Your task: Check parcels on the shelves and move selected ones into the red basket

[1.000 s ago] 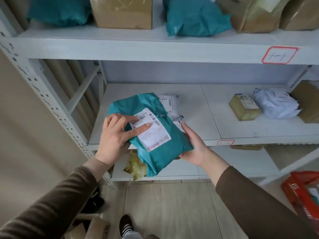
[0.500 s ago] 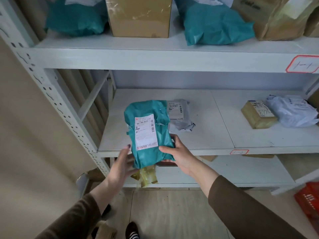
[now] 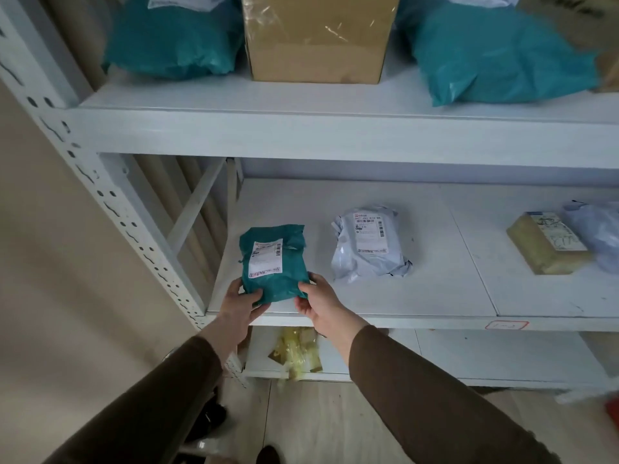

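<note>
I have the small teal parcel (image 3: 274,262) lying label-up near the front left corner of the middle shelf (image 3: 418,296), its near end just over the front edge. My left hand (image 3: 239,308) is closed on its near left corner, my right hand (image 3: 318,304) on its near right corner, fingers curled under and thumbs on top. The two-handed hold at the near end keeps the white label facing me for reading and lets me slide the parcel flat along the board.

Just right of it, apart, lies a grey poly parcel (image 3: 366,244), also label-up. Toward the right end of that shelf sit a tan block-shaped parcel (image 3: 549,244) and a pale bag (image 3: 596,232), close together. The upper shelf carries a cardboard box (image 3: 318,38) between two large teal bags. Below, at the front edge of the bottom shelf, is a yellowish wrapped item (image 3: 296,351). Of the red basket I see only what may be a red sliver at the frame's right edge, too little to tell what it holds.
</note>
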Motion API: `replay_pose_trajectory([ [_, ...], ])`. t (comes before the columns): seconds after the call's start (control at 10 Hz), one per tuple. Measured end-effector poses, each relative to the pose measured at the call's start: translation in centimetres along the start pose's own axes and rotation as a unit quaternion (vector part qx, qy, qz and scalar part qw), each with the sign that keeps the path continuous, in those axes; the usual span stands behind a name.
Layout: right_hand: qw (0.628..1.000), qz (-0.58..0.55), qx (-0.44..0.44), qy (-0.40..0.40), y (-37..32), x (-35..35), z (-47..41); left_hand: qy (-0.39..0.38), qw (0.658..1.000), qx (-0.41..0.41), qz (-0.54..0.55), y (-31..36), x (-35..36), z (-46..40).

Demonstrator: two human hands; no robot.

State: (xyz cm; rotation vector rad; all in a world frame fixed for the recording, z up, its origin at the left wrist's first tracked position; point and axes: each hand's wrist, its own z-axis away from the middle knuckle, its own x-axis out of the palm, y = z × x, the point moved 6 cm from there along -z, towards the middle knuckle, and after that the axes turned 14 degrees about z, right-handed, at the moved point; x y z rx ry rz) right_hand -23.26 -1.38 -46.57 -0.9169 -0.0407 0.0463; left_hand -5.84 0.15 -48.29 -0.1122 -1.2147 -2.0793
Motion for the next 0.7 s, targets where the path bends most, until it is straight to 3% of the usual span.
replay_pose_trajectory([
  [0.2, 1.0, -0.02, 0.009, 0.002, -0.7, 0.9, -2.4, -0.013, 0.999, -0.036, -0.025, 0.8, 1.1, -3.2],
  [0.4, 0.995, -0.095, 0.014, -0.005, -1.8, 1.0, -2.5, 0.003, 0.999, -0.028, 0.026, 2.2, 1.5, -3.9],
  [0.5, 0.994, -0.104, 0.013, -0.015, -1.7, 0.4, -1.8, 0.0, 1.0, -0.028, -0.004, 2.2, 0.8, -3.5],
  [0.7, 0.999, -0.024, 0.013, -0.031, -1.1, -2.6, 2.6, 0.043, 0.995, 0.003, -0.094, 3.0, -0.8, -1.6],
])
